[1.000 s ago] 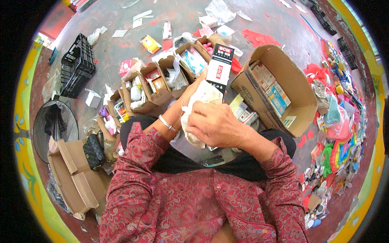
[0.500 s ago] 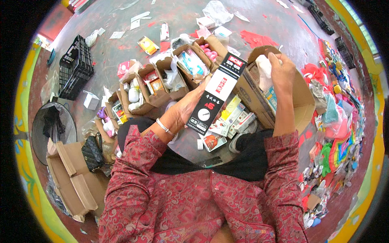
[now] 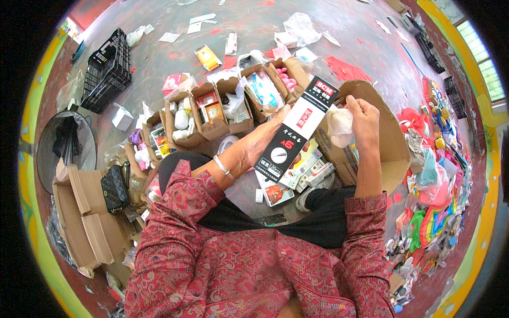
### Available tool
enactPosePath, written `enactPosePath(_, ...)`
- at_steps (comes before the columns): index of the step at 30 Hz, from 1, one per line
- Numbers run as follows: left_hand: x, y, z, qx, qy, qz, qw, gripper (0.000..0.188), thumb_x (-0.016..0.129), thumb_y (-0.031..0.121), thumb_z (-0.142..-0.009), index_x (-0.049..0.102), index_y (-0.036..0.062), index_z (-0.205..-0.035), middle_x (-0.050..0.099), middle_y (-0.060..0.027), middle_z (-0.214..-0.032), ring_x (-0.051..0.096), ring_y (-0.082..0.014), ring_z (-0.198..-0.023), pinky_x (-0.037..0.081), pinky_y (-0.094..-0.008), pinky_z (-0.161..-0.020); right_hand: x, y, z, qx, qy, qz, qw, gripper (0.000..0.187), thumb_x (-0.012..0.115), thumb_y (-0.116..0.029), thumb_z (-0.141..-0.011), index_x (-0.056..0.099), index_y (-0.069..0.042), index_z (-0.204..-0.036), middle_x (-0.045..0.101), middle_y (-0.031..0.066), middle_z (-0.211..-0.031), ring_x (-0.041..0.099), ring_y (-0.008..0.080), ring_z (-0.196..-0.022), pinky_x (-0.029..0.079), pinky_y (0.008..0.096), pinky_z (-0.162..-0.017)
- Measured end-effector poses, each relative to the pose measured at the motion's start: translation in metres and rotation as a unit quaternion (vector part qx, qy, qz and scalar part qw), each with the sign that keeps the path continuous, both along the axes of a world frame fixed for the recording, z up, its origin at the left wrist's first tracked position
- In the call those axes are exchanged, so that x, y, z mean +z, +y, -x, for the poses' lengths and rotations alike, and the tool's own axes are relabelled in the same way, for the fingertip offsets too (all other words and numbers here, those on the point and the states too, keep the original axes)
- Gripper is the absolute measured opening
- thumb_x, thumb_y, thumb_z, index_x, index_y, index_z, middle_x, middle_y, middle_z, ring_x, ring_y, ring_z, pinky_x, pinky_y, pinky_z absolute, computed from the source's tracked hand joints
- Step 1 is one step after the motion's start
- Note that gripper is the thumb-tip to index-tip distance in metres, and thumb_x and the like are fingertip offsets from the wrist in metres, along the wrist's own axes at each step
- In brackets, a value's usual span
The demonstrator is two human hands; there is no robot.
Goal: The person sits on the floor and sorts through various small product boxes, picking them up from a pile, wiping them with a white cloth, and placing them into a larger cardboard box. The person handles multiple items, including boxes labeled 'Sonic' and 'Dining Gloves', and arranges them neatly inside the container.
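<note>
Head view: long flat black box (image 3: pixel 298 129) with a red patch and white markings, held tilted, its upper end toward the large open cardboard carton (image 3: pixel 389 143). Crumpled white plastic wrap (image 3: pixel 339 126) sits just right of the black box, over the carton's opening.

Below the black box: small flat packages (image 3: pixel 307 167) loose on the grey floor (image 3: pixel 159 58). Left of it: a row of small open cartons (image 3: pixel 212 108) filled with packets and white items. Far left of it: black plastic crate (image 3: pixel 108 71) and flattened cardboard (image 3: pixel 85 222). Right of the large carton: heap of coloured toys (image 3: pixel 440 180).

Left hand (image 3: pixel 275 121) grips the black box from behind, fingers mostly hidden, wrist with a bangle (image 3: pixel 222 167). Right hand (image 3: pixel 363 114) is clenched around the white wrap, forearm raised upright in a red patterned sleeve (image 3: pixel 366 217).
</note>
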State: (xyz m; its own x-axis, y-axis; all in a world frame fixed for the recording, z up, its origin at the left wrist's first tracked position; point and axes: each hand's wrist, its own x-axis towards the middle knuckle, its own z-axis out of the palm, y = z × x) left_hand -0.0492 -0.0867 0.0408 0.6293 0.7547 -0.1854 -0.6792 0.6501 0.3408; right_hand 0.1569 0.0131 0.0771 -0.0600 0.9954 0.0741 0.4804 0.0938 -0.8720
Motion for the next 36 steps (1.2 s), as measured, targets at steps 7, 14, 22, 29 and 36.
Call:
enactPosePath(7, -0.001, -0.001, 0.003, 0.006, 0.009, 0.005, 1.000, 0.061, 0.040, 0.059, -0.084, 0.050, 0.0073, -0.114, 0.061, -0.0137, -0.085, 0.062, -0.0214, -0.062, 0.054, -0.0307, -0.052, -0.004, -0.007, 0.004, 0.023, 0.056, 0.015, 0.998, 0.030, 0.055, -0.024, -0.086, 0.056, -0.005, -0.063, 0.050, -0.0033, -0.058, 0.041, 0.0032, -0.050, 0.031, 0.0218, -0.046)
enactPosePath(14, -0.009, 0.001, 0.001, 0.029, 0.013, 0.038, 0.999, 0.063, 0.035, 0.061, -0.085, 0.047, 0.0101, -0.118, 0.060, -0.0175, -0.087, 0.063, -0.0287, -0.062, 0.054, -0.0372, -0.051, -0.006, -0.012, 0.004, 0.031, 0.069, 0.019, 0.997, 0.029, 0.056, -0.023, -0.087, 0.056, -0.004, -0.064, 0.051, -0.0033, -0.058, 0.042, 0.0031, -0.051, 0.032, 0.0212, -0.046)
enactPosePath(22, -0.012, 0.006, -0.005, 0.068, -0.018, 0.062, 0.996, 0.051, 0.035, 0.050, -0.090, 0.048, 0.0084, -0.116, 0.061, -0.0174, -0.090, 0.063, -0.0304, -0.068, 0.054, -0.0429, -0.055, 0.001, -0.021, 0.005, 0.032, 0.092, 0.035, 0.995, 0.029, 0.055, -0.022, -0.087, 0.056, -0.004, -0.065, 0.050, -0.0040, -0.058, 0.042, 0.0029, -0.051, 0.032, 0.0210, -0.046)
enactPosePath(29, -0.023, 0.012, -0.008, 0.044, -0.042, 0.072, 0.996, 0.044, 0.035, 0.041, -0.091, 0.047, 0.0117, -0.120, 0.057, -0.0135, -0.090, 0.061, -0.0286, -0.071, 0.055, -0.0438, -0.055, 0.001, -0.021, -0.001, 0.031, 0.092, 0.025, 0.995, 0.029, 0.054, -0.021, -0.087, 0.056, -0.004, -0.064, 0.049, -0.0041, -0.057, 0.041, 0.0028, -0.051, 0.032, 0.0210, -0.046)
enactPosePath(36, -0.024, 0.012, -0.009, 0.026, -0.082, 0.072, 0.994, 0.045, 0.035, 0.042, -0.091, 0.045, 0.0131, -0.123, 0.056, -0.0137, -0.092, 0.061, -0.0294, -0.071, 0.054, -0.0479, -0.056, -0.002, -0.019, -0.003, 0.030, 0.069, 0.010, 0.997, 0.031, 0.055, -0.022, -0.087, 0.056, -0.004, -0.062, 0.049, -0.0040, -0.056, 0.041, 0.0030, -0.050, 0.032, 0.0217, -0.046)
